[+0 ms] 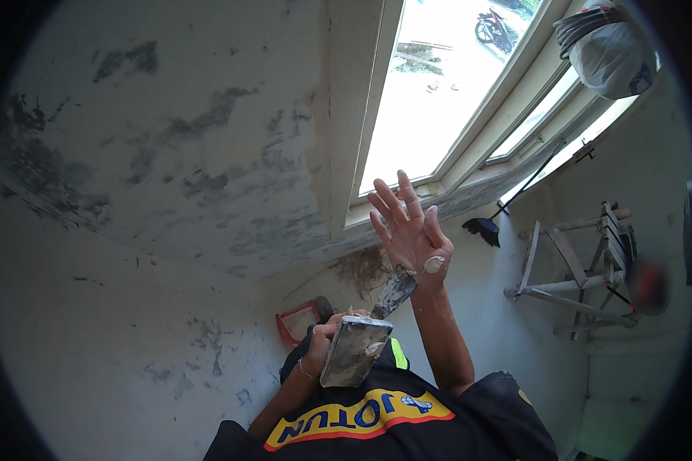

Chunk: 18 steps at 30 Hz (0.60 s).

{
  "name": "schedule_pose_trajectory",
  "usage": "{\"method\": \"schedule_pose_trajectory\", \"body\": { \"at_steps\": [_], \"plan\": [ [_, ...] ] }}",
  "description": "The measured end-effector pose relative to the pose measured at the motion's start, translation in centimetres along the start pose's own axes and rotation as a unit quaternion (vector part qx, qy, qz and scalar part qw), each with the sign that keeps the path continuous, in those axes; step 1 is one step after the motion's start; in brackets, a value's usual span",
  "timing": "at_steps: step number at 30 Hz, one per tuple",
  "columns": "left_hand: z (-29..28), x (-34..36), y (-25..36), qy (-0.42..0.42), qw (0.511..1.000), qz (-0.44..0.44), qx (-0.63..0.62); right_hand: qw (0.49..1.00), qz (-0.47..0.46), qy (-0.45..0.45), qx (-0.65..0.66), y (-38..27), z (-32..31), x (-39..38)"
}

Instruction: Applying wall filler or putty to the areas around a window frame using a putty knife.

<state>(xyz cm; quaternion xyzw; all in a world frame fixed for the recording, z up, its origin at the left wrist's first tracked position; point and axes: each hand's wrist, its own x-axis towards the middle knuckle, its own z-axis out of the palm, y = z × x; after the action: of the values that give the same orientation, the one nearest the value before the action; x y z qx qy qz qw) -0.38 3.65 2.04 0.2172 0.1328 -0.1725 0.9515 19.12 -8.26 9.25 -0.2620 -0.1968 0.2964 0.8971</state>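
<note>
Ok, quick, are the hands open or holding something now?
Left hand: closed, holding a flat smeared plate; its grip on the scraper is hidden.
Right hand: open, fingers spread, pale dab on it.

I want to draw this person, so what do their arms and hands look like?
The left hand wears no glove and has a thin, pale bracelet around its wrist. The right hand is gloveless too, with a dab of whitish paste on its palm and nothing visible around its wrist. Short, dark sleeves leave the forearms bare.
</note>
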Motion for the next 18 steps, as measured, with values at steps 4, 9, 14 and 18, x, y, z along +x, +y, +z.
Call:
{"method": "schedule_pose_trajectory", "body": {
  "at_steps": [4, 9, 14, 18],
  "plan": [
    [0.9, -0.1, 1.1, 0.042, 0.998, 0.01, 0.053, 0.998, -0.02, 0.008, -0.061, 0.6, 1.2, 0.0],
    [1.1, 0.1, 1.4, 0.008, 0.998, 0.026, 0.06, 0.998, -0.024, 0.032, -0.05, 0.7, 1.4, -0.2],
    [1.9, -0.2, 2.4, -0.063, 0.998, 0.014, -0.021, 0.992, 0.003, 0.058, 0.111, 0.3, -0.4, 0.2],
    [0.2, 0.9, 1.3, -0.149, 0.985, 0.072, 0.045, 0.994, 0.058, 0.047, 0.083, 0.7, -0.9, 0.3]
  ]
}}
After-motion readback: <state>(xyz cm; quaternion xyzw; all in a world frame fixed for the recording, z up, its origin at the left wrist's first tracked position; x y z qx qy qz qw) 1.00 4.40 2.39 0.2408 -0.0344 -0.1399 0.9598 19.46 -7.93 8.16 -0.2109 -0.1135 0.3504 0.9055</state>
